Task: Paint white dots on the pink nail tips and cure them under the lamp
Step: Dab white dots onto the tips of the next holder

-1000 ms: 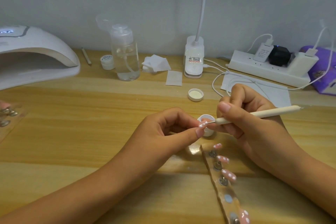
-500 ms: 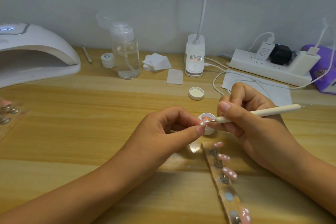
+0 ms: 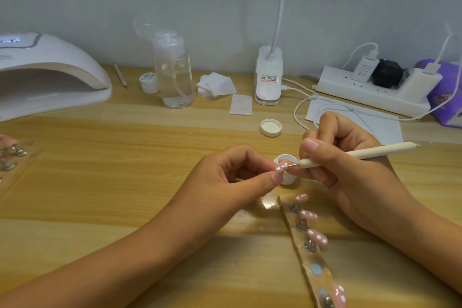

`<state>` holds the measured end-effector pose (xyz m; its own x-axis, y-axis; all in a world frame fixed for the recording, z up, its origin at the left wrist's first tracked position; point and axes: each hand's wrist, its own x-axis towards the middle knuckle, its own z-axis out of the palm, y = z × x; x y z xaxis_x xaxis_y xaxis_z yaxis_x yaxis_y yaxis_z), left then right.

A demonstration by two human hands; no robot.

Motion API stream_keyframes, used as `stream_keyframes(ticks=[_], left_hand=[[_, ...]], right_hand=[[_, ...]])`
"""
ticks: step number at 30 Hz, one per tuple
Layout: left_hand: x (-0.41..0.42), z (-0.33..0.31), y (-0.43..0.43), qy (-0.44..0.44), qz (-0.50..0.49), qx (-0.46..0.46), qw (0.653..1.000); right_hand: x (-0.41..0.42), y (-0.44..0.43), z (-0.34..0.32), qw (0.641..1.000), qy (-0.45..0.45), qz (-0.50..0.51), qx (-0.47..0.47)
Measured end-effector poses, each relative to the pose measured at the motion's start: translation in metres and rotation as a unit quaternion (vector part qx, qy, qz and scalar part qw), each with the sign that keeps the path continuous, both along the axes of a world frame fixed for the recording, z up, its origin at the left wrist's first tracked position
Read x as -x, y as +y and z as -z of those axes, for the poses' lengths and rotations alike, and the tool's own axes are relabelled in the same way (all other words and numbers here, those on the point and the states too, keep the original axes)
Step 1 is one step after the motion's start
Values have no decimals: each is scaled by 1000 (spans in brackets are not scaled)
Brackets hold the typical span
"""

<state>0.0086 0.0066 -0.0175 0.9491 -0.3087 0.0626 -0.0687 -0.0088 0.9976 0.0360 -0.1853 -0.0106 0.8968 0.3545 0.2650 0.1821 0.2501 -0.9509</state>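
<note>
My left hand (image 3: 232,175) pinches a small pink nail tip (image 3: 282,167) between thumb and fingers, just above a small white paint pot (image 3: 287,177). My right hand (image 3: 342,160) grips a cream dotting pen (image 3: 355,155) like a pencil, its thin metal point touching the nail tip. A clear holder strip (image 3: 307,252) lies on the wooden table (image 3: 125,182) in front of my right hand, carrying several pink tips with white dots (image 3: 317,236). The white curing lamp (image 3: 45,70) sits at the far left, its opening facing right.
The pot's white lid (image 3: 271,127) lies behind my hands. Along the back stand a clear pump bottle (image 3: 173,70), a small jar (image 3: 149,82), wipes (image 3: 216,85), a desk lamp base (image 3: 268,75) and a power strip (image 3: 372,90) with cables. Another holder strip (image 3: 12,157) is at left.
Both hands stay nearly in place. The pen tip has shifted slightly along the nail tip held in my left hand.
</note>
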Motion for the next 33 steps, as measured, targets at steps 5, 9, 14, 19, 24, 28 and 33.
stream_keyframes(ticks=[5,9,14,19,24,28,33], left_hand=[[0,0,0,2,-1,-1,1000],[0,0,-1,2,-1,2,1000],[-1,0,-1,2,0,3,1000],[0,-1,0,3,-1,2,1000],[0,-1,-1,7,-3,3,1000],[1,-2,-1,7,-3,2,1000],[1,-3,-1,5,-3,-3,1000]], right_hand=[[1,0,0,1000,2,-1,1],[0,0,0,1000,7,1,-3],[0,1,-1,1000,7,0,-7],[0,2,-1,1000,11,0,-12],[0,1,0,1000,13,6,-12],[0,2,1,1000,12,6,-13],[-1,2,1,999,19,0,-42]])
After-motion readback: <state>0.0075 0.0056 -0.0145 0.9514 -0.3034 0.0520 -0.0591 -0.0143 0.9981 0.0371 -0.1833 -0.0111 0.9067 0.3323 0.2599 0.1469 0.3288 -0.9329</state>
